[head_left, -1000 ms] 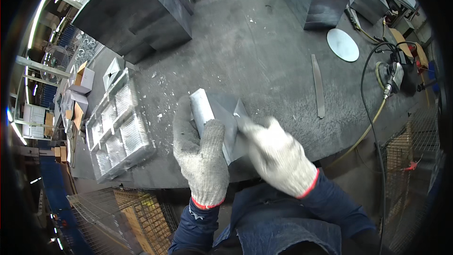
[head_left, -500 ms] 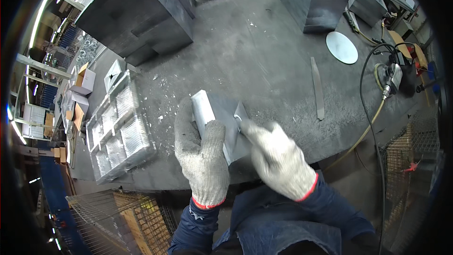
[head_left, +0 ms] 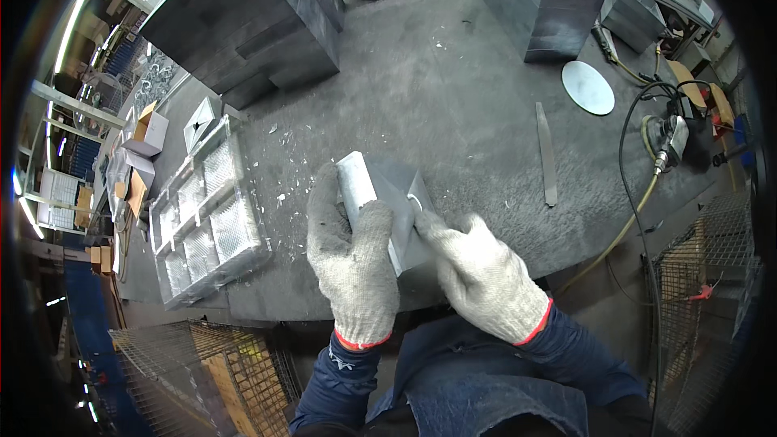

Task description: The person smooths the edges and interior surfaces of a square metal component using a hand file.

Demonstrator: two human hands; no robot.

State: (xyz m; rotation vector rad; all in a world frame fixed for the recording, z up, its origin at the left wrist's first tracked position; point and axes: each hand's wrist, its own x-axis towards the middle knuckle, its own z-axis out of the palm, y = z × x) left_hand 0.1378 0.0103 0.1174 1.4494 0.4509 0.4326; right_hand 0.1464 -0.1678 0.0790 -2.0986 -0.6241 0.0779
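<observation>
A grey folded sheet-metal piece [head_left: 392, 194] with a bright flange along its left side is held tilted above the near part of the bench. My left hand [head_left: 356, 271], in a grey-white knit glove with dark-coated fingers, is closed round its left side, thumb on the flange. At the piece's right side, my gloved right hand [head_left: 481, 271] has its fingers curled and the index fingertip against a thin pale curl [head_left: 415, 201] on the metal. Whether that curl is film or a bent edge cannot be made out. The right thumb is mostly hidden.
Left on the bench [head_left: 453, 137] lies a plastic-wrapped divided tray [head_left: 210, 210]. Tall stacks of grey metal pieces [head_left: 251, 32] [head_left: 558, 8] stand behind. A white disc [head_left: 588, 87], a flat metal strip [head_left: 545, 154] and a hosed sander [head_left: 670, 137] lie right. Wire baskets [head_left: 210, 372] flank me below.
The pale flap at the piece's right side looks narrower and more curled. My right hand has shifted slightly right and down; my left keeps its hold. The whole view has shifted a little.
</observation>
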